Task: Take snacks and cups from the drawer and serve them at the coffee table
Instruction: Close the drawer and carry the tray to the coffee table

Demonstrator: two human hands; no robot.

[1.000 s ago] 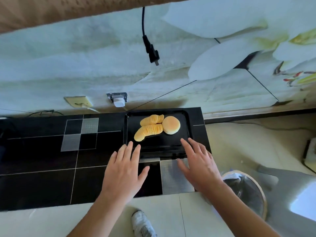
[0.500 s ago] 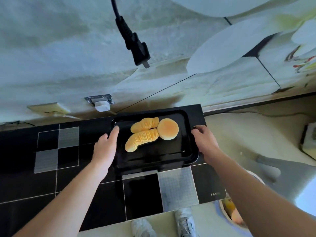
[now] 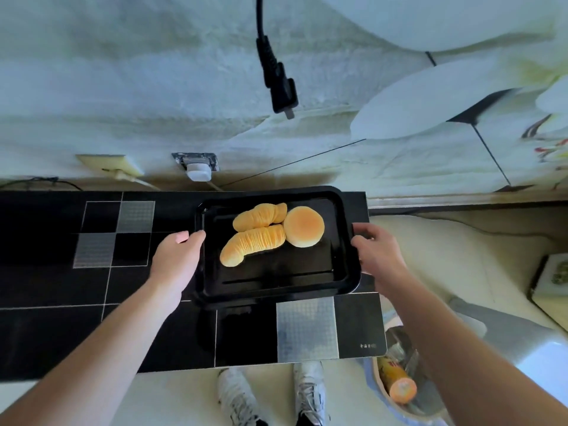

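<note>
A black tray (image 3: 276, 287) sits at the right end of a black tiled cabinet top (image 3: 92, 287). On it lie two ridged long bread rolls (image 3: 253, 244) and one round bun (image 3: 303, 226), all golden. My left hand (image 3: 178, 259) grips the tray's left rim, thumb over the edge. My right hand (image 3: 376, 253) grips the right rim. The tray's near edge looks slightly raised off the top. No cups or drawer are in view.
A black power plug (image 3: 282, 93) hangs from a cable against the flowered wall. A white adapter (image 3: 199, 173) sits in a wall socket behind the tray. A bin (image 3: 399, 385) with an orange item stands at the lower right. My shoes (image 3: 270, 395) show below.
Both hands moved from flat above the cabinet top to the tray's two side rims and closed on them. The view has come closer to the tray.
</note>
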